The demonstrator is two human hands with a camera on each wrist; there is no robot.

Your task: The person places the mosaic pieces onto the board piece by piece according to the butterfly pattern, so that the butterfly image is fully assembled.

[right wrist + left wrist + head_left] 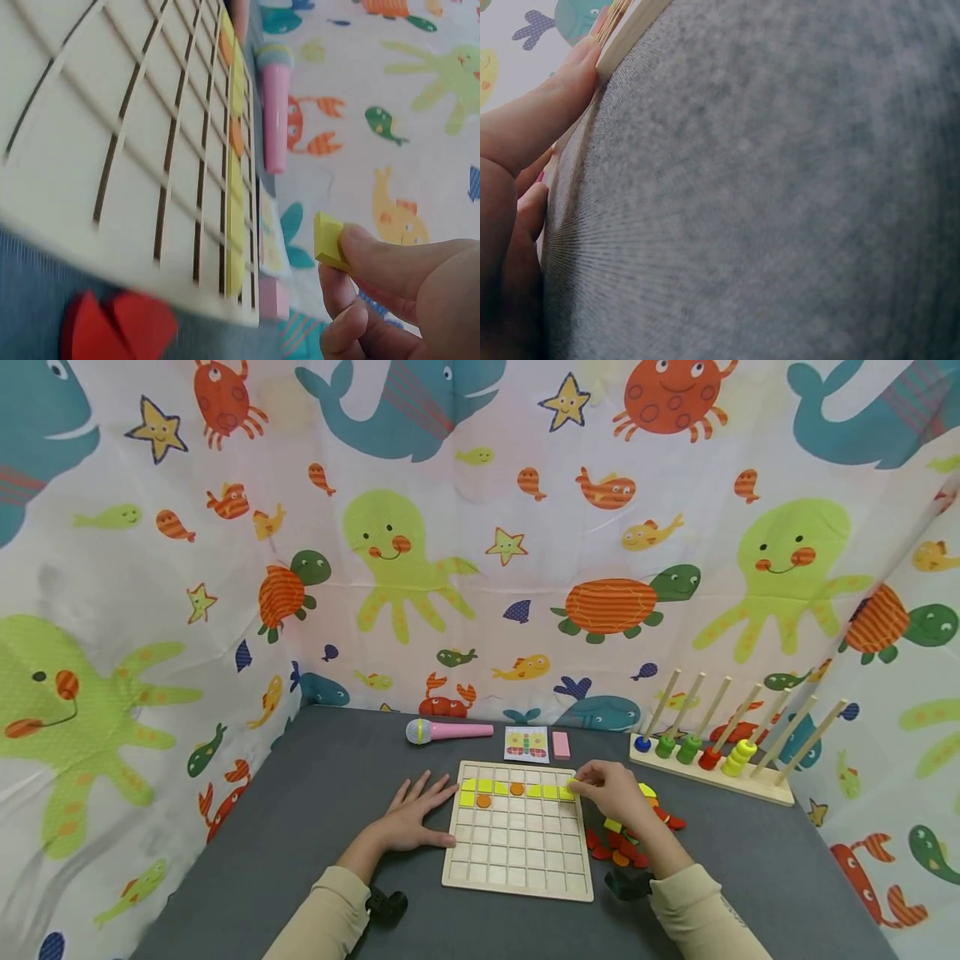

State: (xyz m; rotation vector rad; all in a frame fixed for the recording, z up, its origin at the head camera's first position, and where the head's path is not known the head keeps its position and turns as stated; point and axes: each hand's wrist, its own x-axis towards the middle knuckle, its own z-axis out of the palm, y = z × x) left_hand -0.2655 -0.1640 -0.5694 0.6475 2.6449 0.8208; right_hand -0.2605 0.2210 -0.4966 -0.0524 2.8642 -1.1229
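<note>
My right hand [611, 789] pinches a small yellow square tile [330, 240] between thumb and fingertips, raised above the wooden grid board [517, 860] at its upper right edge. Several yellow tiles [533, 790] and an orange round piece [517, 789] lie in a row near the top of the grid. Another orange round piece [484, 802] and a yellow tile sit at the left. My left hand [408, 818] lies on the table with fingers spread, its thumb and index fingertip at the board's left edge. In the left wrist view, the thumb [547, 105] touches the board's side.
A pile of red, orange, yellow and green pieces [618, 843] lies right of the board, partly under my right forearm. Behind the board are a pink toy microphone [457, 732], a patterned card [527, 744] and a pink block [561, 745]. A wooden peg stand [712, 768] with coloured rings stands back right.
</note>
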